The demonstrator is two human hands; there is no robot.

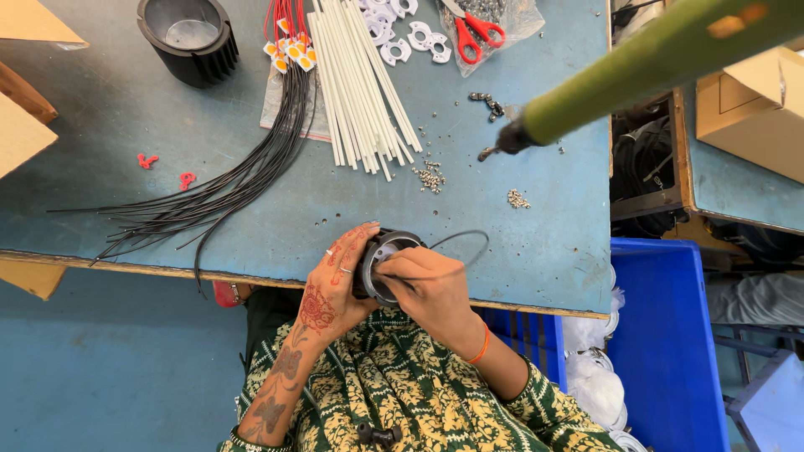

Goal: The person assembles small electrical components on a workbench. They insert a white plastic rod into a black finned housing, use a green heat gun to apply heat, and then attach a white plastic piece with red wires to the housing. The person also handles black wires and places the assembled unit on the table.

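- At the lower middle of the frame, our left hand [335, 285] wraps around a black round housing [378, 261], fingers curled along its side, holding it just over the near edge of the blue surface [544, 243].
- Our right hand [431, 289] is pinched together at the open mouth of the housing; what the fingertips press on inside is too small for us to tell.
- A thin dark wire [465, 243] loops out from the housing to the right, over the surface.
- At the top of the frame lie a second black housing [191, 38], a bundle of black wires [226, 184], white rods [360, 84], white rings [402, 33] and red-handled scissors [473, 29].
- Small screws [430, 176] sit loose in little heaps at the middle of the frame.
- A green-handled tool [636, 71] hangs in from the upper right.
- We judge the housing could slip off the edge, since it is held half over it.
- We also judge the looped wire could snag on a sleeve and tug the part, and the loose screws could roll away if knocked.
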